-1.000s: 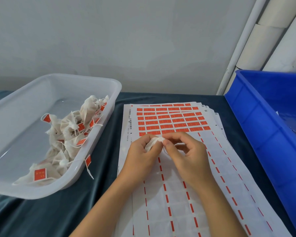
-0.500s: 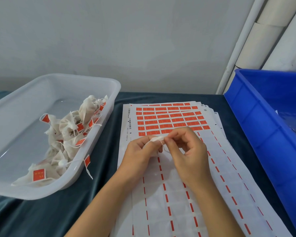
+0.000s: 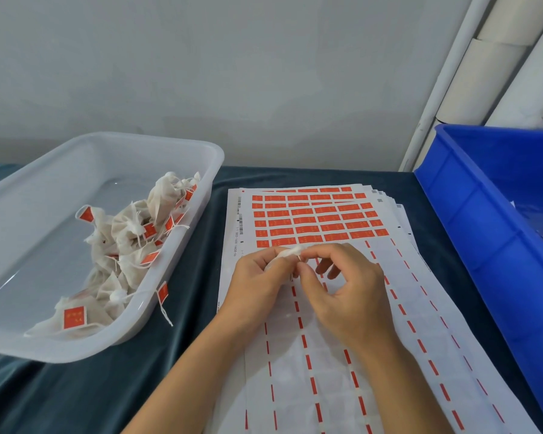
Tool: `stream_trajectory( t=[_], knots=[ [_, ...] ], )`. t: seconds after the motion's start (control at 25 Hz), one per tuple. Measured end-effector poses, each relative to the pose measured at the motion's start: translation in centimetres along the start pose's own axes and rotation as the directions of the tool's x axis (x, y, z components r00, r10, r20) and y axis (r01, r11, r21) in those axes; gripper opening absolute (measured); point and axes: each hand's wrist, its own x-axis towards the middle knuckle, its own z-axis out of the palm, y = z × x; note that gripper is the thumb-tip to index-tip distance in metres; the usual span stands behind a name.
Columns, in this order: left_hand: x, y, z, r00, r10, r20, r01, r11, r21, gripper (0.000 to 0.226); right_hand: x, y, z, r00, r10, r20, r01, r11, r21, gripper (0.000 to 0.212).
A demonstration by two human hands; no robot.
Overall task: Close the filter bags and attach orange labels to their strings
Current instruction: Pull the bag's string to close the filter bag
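1. Head view: white mesh filter bag (image 3: 287, 252) bunched inside the curled left hand (image 3: 257, 278), only its gathered neck showing above the fingers, over the label sheets (image 3: 314, 308).
2. Right hand (image 3: 342, 288) pinching at that neck with thumb and forefinger, other fingers loosely curled; string itself too thin to make out.
3. Orange labels (image 3: 317, 219) remaining in rows on the far part of the top sheet, near part already peeled to bare backing.
4. Finished bags (image 3: 132, 239) with orange tags heaped in the clear plastic tub (image 3: 201, 158) on the left; blue crate (image 3: 483, 214) on the right, contents barely visible.
5. Probable step: cinching the bag closed, label not yet on.
6. Next move likely calls for freeing the right hand, peeling a label from the nearest row and folding it round the string while the left keeps the bag.
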Motion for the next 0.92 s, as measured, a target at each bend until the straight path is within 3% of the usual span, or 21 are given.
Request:
stream_trajectory(
  t=[0.32,0.52,0.76,0.92],
  knots=[
    [-0.05,-0.24,0.25,0.998,0.052,-0.030,-0.050,0.998,0.039,0.028,0.34,0.52,-0.03,0.980,-0.185,-0.072,0.160,0.951,-0.263,0.023],
    [-0.02,-0.33,0.35,0.995,0.086,-0.041,-0.083,0.995,0.061,0.030,0.33,0.43,0.26,0.972,-0.226,-0.065,0.190,0.917,-0.350,0.019],
    [-0.04,-0.15,0.28,0.995,0.094,-0.014,-0.093,0.992,0.087,0.031,0.30,0.42,0.56,0.976,-0.206,-0.076,0.169,0.925,-0.339,0.021],
    [-0.16,0.16,0.16,0.994,0.108,0.014,-0.109,0.989,0.095,0.029,0.21,0.54,0.58,0.992,-0.118,-0.047,0.104,0.965,-0.241,0.013]
  ],
)
